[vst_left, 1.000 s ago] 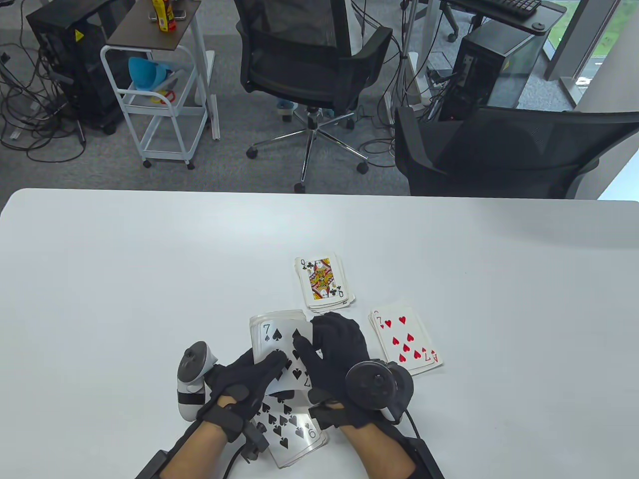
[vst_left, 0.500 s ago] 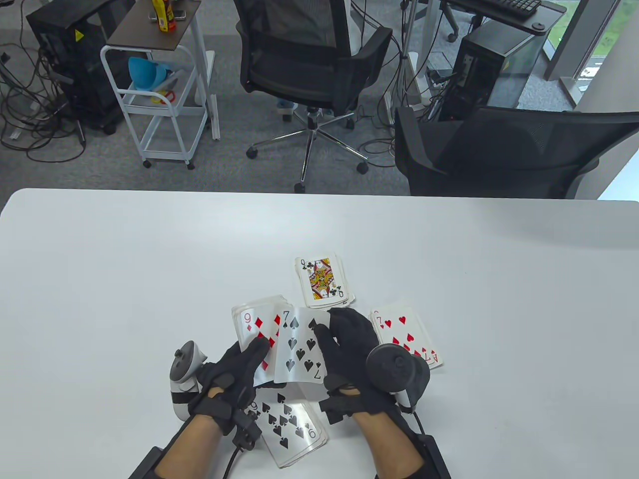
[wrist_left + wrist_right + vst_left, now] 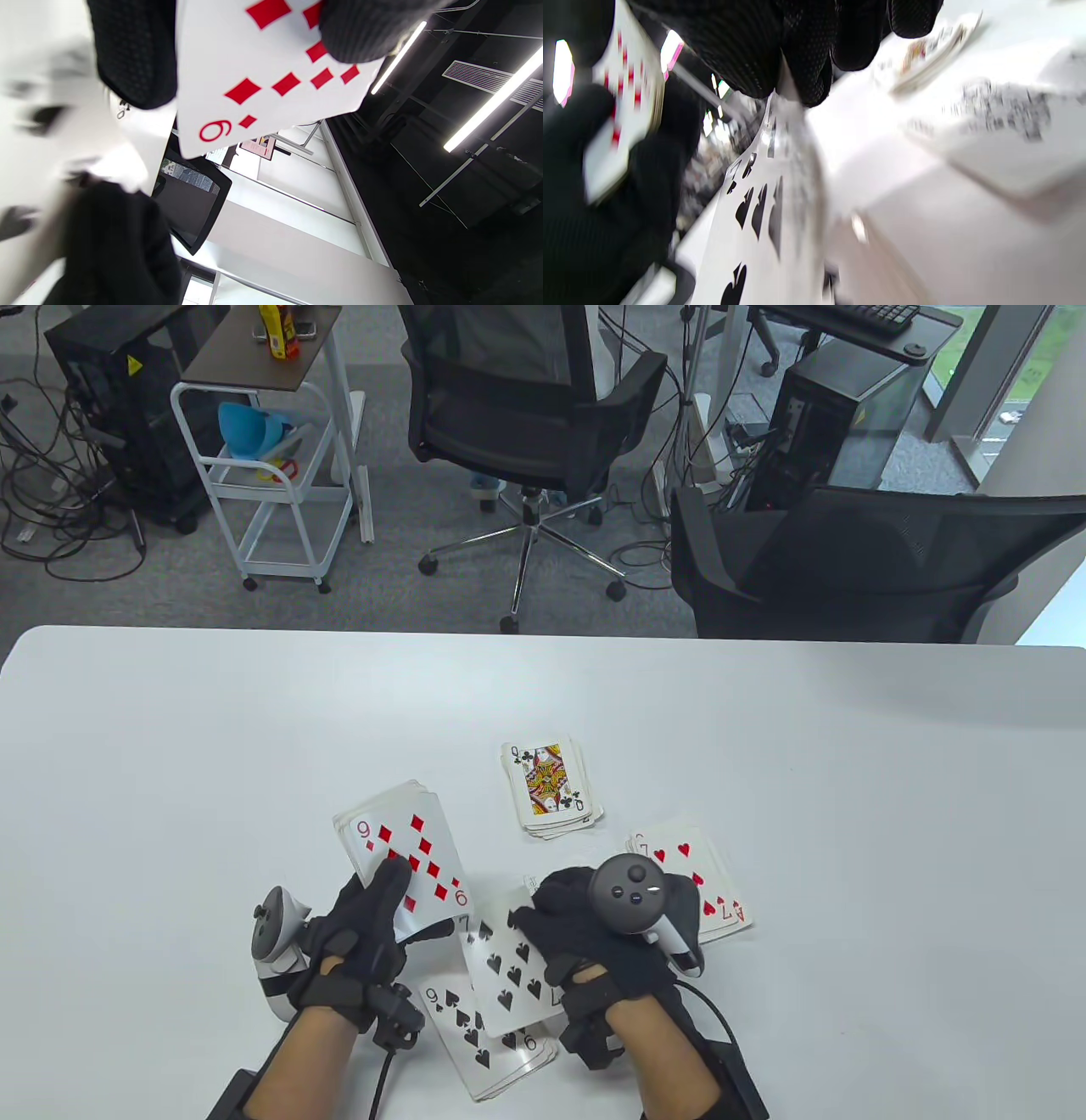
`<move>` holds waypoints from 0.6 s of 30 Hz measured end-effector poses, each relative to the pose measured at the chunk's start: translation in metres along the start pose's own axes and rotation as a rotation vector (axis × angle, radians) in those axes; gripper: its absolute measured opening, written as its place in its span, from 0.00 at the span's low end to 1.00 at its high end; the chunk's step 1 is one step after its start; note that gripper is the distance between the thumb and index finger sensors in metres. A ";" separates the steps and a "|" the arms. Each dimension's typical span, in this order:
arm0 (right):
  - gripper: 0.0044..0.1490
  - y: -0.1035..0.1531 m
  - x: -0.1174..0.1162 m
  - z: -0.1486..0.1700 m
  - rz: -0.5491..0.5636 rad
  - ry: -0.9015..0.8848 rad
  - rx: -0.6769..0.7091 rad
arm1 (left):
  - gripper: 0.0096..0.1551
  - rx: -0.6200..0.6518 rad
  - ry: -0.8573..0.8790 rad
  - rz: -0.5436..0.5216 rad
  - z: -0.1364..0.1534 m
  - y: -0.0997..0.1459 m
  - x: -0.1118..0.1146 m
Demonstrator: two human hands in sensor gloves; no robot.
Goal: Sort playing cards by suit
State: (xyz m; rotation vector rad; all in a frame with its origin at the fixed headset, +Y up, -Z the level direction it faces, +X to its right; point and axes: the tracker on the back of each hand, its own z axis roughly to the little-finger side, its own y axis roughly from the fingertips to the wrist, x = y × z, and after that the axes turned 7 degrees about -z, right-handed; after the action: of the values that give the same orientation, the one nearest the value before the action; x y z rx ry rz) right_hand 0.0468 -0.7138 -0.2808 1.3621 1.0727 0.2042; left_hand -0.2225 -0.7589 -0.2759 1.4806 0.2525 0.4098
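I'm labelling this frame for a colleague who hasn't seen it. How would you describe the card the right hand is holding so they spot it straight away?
On the white table, look near the front edge between the two gloved hands. The right hand pinches the seven of spades, held over the face-up pile topped by the nine of spades. It is the only single black-suited card in a hand; the left hand grips a stack showing the red nine of diamonds.

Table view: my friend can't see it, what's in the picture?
The right hand holds a seven of spades above a spade pile. The left hand grips a deck showing the nine of diamonds.
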 end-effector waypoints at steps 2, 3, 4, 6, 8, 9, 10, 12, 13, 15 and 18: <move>0.23 -0.005 -0.018 -0.011 -0.066 0.072 0.007 | 0.29 0.001 -0.002 0.002 0.000 0.000 -0.001; 0.23 -0.006 -0.023 -0.014 -0.086 0.093 0.006 | 0.29 0.002 -0.004 0.003 0.000 -0.001 -0.001; 0.23 -0.008 -0.031 -0.017 -0.100 0.134 -0.011 | 0.29 0.003 -0.006 0.003 0.000 -0.001 -0.001; 0.23 -0.010 -0.042 -0.022 -0.064 0.238 -0.039 | 0.29 0.003 -0.007 0.003 0.000 0.000 -0.001; 0.23 -0.013 -0.051 -0.025 -0.039 0.363 -0.075 | 0.29 0.003 -0.009 0.004 -0.001 -0.001 -0.002; 0.24 -0.015 -0.054 -0.025 -0.056 0.395 -0.106 | 0.29 0.001 -0.011 0.006 0.000 -0.001 -0.001; 0.24 -0.016 -0.057 -0.025 -0.064 0.416 -0.130 | 0.29 -0.003 -0.017 0.010 0.000 -0.001 -0.001; 0.25 -0.018 -0.060 -0.024 -0.029 0.465 -0.150 | 0.29 -0.006 -0.026 0.013 0.002 -0.001 0.000; 0.25 -0.019 -0.060 -0.023 -0.020 0.504 -0.161 | 0.29 -0.008 -0.032 0.014 0.002 -0.001 0.000; 0.27 -0.019 -0.057 -0.021 -0.025 0.496 -0.163 | 0.29 -0.011 -0.040 0.017 0.003 -0.001 0.001; 0.26 -0.013 -0.046 -0.020 0.009 0.428 -0.136 | 0.30 -0.014 -0.046 0.018 0.005 -0.001 0.002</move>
State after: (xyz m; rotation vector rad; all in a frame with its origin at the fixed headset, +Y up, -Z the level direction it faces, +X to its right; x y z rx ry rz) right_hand 0.0015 -0.7349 -0.2660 1.2280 1.3790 0.5857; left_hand -0.2185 -0.7622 -0.2765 1.4777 0.1994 0.3914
